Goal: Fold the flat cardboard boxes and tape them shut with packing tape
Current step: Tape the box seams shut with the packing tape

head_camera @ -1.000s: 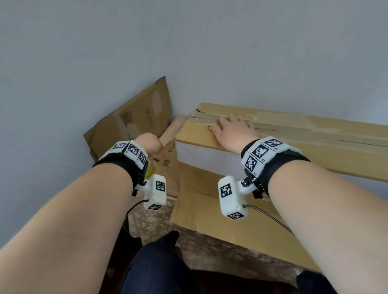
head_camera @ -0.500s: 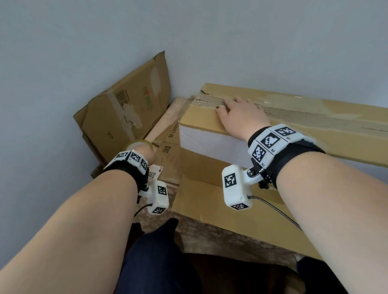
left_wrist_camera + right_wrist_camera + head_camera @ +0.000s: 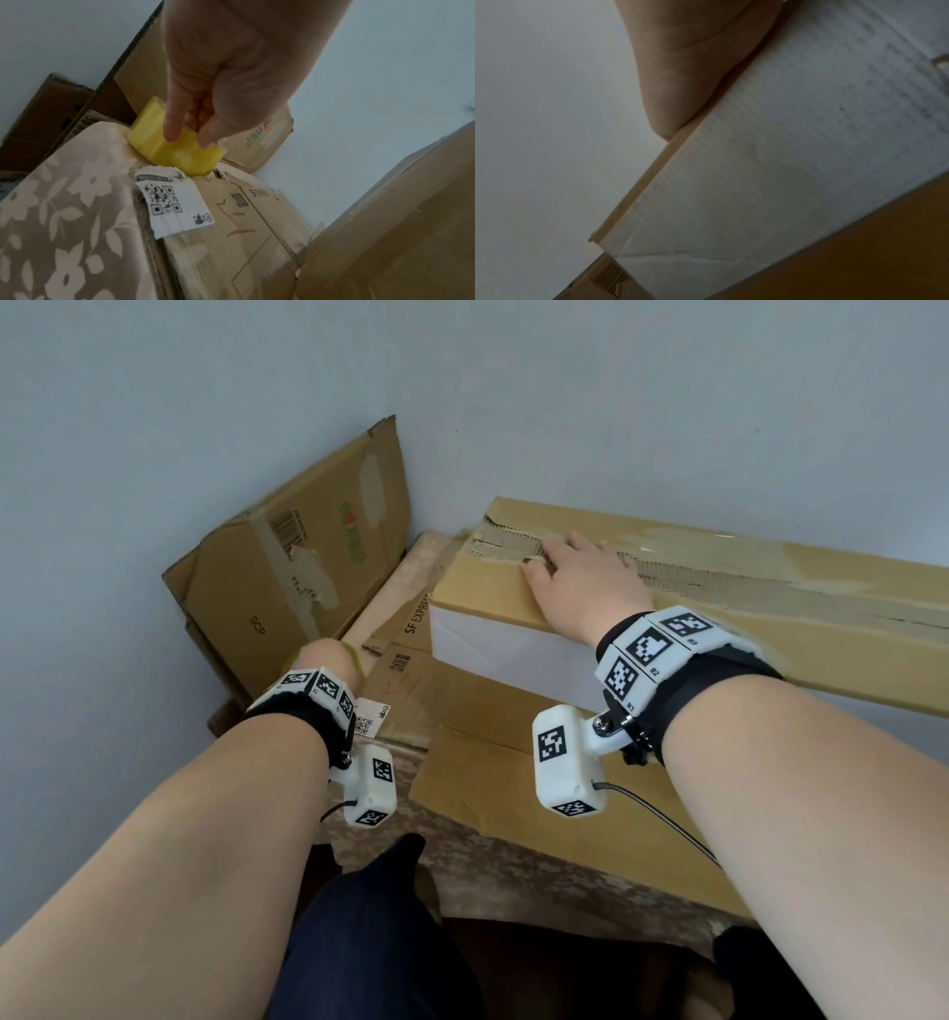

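Observation:
A long folded cardboard box [image 3: 801, 618] with a white side [image 3: 770, 182] stands at the right, its top flaps closed over a torn, ragged seam. My right hand [image 3: 580, 582] lies flat on the top near the box's left end, fingers straight across the seam. My left hand [image 3: 205, 113] holds a yellow roll of packing tape [image 3: 177, 150] low at the left, fingers and thumb pinching its rim; the roll sits just above a flat box with a QR label [image 3: 174, 205]. In the head view the roll [image 3: 354, 654] peeks out behind my left hand [image 3: 323, 660].
Flattened boxes [image 3: 292, 572] lean against the grey wall at the back left. More flat cardboard [image 3: 513, 783] lies under the long box on a floral-patterned surface [image 3: 51, 223]. My knee [image 3: 369, 932] is at the bottom edge.
My left hand has dropped down and towards me with the tape roll, away from the box's end. The right hand has stayed pressed on the box top.

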A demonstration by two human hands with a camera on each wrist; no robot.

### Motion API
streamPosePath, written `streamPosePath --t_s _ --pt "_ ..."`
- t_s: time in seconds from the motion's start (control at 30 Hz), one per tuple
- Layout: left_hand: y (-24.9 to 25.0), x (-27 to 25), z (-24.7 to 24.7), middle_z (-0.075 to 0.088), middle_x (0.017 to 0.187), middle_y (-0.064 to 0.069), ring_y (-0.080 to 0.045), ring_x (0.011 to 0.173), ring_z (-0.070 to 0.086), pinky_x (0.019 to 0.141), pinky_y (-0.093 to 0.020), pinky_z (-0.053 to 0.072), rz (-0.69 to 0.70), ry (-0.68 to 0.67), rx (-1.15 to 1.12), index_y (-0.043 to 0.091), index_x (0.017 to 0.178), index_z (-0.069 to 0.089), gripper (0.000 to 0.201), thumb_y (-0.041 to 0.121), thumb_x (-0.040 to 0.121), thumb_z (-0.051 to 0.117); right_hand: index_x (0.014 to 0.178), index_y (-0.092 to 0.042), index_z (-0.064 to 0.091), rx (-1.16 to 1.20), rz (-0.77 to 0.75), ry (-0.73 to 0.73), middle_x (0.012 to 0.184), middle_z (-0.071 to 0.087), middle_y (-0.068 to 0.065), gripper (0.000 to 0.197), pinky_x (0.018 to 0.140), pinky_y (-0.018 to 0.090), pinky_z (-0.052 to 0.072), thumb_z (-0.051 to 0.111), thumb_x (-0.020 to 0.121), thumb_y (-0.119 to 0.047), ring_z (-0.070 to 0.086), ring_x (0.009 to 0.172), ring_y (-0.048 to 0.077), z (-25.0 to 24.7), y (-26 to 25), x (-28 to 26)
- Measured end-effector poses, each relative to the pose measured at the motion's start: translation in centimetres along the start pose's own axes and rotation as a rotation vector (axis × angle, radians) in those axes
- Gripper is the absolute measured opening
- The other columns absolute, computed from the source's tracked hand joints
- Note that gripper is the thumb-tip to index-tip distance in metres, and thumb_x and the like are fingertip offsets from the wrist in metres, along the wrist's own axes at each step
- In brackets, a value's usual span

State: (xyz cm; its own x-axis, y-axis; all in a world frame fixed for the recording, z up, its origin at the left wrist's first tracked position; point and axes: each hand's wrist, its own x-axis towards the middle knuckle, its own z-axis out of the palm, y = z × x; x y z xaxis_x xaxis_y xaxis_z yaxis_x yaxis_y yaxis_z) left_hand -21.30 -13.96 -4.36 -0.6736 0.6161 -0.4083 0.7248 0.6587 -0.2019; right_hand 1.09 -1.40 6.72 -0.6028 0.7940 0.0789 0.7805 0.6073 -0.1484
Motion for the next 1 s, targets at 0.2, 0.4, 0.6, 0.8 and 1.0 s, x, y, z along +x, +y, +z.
streamPosePath --t_s 0.2,0.4,0.6,0.8,1.0 --pt "-0.6 -3.2 -4.3 0.061 0.110 -0.020 -0.037 0.107 0.057 0.088 -0.038 0.044 -0.018 0.351 -0.473 -0.008 0.110 0.059 0.026 0.001 0.093 0.043 0.148 -0.024 0.034 0.097 -0.009 -0.032 0.156 0.028 0.006 0.050 0.117 0.046 0.017 0.030 0.101 -0.040 0.022 0.143 0.032 -0.6 0.4 -0.1" --pt "-0.3 -5.4 -10.6 0.063 0.098 -0.005 -0.020 0.095 0.061 0.069 -0.019 0.055 0.323 0.550 -1.280 0.004 0.113 0.063 0.025 -0.002 0.091 0.052 0.143 -0.025 0.042 0.499 0.040 0.021 0.147 0.044 0.000 0.051 0.110 0.034 0.030 0.053 0.095 -0.035 0.038 0.136 0.022 -1.4 1.9 -0.6" --pt "2.6 -9.9 -15.2 0.060 0.089 0.001 -0.007 0.080 0.060 0.069 -0.019 0.055 0.647 0.373 -1.492 0.012 0.096 0.058 0.023 -0.005 0.095 0.042 0.129 -0.029 0.051 0.953 0.025 -0.021 0.144 0.046 0.001 0.046 0.109 0.037 0.032 0.067 0.087 -0.026 0.042 0.131 0.016 -1.8 3.1 -1.5" --pt "7.0 -12.7 -16.2 0.060 0.093 -0.010 -0.019 0.081 0.062 0.067 -0.024 0.056 0.752 -0.056 -1.772 0.002 0.104 0.055 0.018 -0.002 0.098 0.038 0.120 -0.038 0.054 1.171 -0.062 -0.046 0.144 0.045 0.002 0.054 0.112 0.039 0.034 0.079 0.074 -0.022 0.041 0.133 0.017 -2.3 3.8 -2.3" --pt "10.0 -13.5 -16.4 0.060 0.092 -0.017 -0.026 0.082 0.061 0.059 -0.028 0.058 0.591 -0.389 -2.063 -0.001 0.096 0.053 0.020 0.001 0.100 0.034 0.100 -0.019 0.065 1.290 -0.082 -0.012 0.105 0.068 0.004 0.021 0.098 0.031 0.044 0.074 0.081 -0.018 0.061 0.099 0.017 -2.5 5.6 -2.4"
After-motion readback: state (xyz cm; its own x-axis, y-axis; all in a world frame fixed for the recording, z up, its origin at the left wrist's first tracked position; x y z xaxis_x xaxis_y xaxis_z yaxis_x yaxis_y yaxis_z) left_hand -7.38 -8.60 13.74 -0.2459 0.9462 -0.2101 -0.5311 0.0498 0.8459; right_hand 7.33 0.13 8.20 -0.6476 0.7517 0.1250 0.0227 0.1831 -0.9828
